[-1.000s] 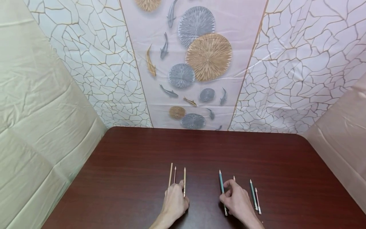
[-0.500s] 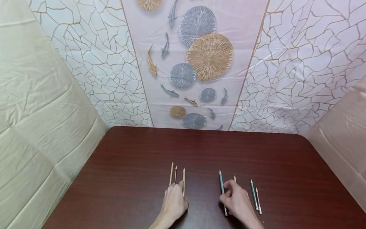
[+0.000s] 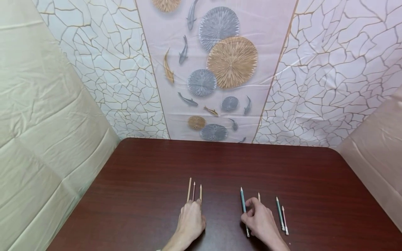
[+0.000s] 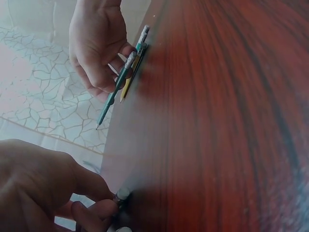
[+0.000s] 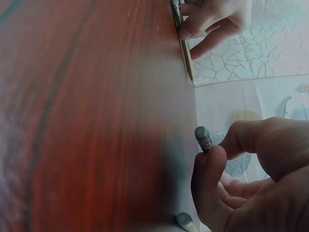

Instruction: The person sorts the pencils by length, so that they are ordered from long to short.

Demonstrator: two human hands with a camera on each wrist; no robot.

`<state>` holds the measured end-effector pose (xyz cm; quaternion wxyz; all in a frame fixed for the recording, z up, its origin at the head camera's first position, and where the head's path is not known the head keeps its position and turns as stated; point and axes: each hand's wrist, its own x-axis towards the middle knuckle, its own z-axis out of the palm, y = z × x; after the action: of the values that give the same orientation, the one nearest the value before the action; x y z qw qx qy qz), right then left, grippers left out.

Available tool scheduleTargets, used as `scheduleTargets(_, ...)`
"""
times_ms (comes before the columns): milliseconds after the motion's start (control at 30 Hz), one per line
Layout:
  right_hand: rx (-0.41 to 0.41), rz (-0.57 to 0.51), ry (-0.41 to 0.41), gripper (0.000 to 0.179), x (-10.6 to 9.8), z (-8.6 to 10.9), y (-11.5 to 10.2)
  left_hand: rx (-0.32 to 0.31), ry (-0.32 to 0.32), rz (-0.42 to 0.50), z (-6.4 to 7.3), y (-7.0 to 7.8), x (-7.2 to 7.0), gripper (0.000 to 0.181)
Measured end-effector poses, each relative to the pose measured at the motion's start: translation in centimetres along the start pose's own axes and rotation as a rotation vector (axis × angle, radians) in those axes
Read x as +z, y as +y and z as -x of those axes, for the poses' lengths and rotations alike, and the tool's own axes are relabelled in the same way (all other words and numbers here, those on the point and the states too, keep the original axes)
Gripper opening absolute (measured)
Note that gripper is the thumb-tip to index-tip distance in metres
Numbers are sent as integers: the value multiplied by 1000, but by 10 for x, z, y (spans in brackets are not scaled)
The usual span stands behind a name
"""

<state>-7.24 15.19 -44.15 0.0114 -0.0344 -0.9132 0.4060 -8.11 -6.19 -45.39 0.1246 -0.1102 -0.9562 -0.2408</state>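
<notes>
My left hand (image 3: 190,218) pinches a yellowish pencil (image 3: 201,193) between thumb and finger; it lies along the table, tip away from me. Just left of it lie a slim dark-pink pencil (image 3: 194,191) and a tan stick-like pencil (image 3: 189,190), their near parts hidden by the hand. A teal pencil (image 3: 243,200) is pinched by my right hand (image 3: 260,219). Its eraser end (image 5: 202,133) shows above the fingertips in the right wrist view, raised off the wood. Beyond the right hand pokes the tip of another yellowish pencil (image 3: 259,196), mostly covered.
To the right of the right hand, a dark green pencil (image 3: 279,212) and a shorter pink one (image 3: 284,221) lie side by side. The dark red-brown table (image 3: 220,164) reaches back to a patterned cloth wall (image 3: 213,104), with pale cloth (image 3: 62,146) along the left.
The left hand's pencil has slid slightly left, narrowing the gap to the dark-pink and tan ones. The right hand stays nearly still with the teal pencil. The head view has shifted a little.
</notes>
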Motion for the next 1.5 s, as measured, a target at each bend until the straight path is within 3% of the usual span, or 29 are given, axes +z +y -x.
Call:
scheduleTargets(267, 12, -12, -16, 31, 3, 0, -2, -45, -20, -17, 1, 2, -1, 16)
scheduleTargets(1500, -24, -68, -36, 30, 15, 1, -8, -45, -1, -51, 2, 0, -3, 18)
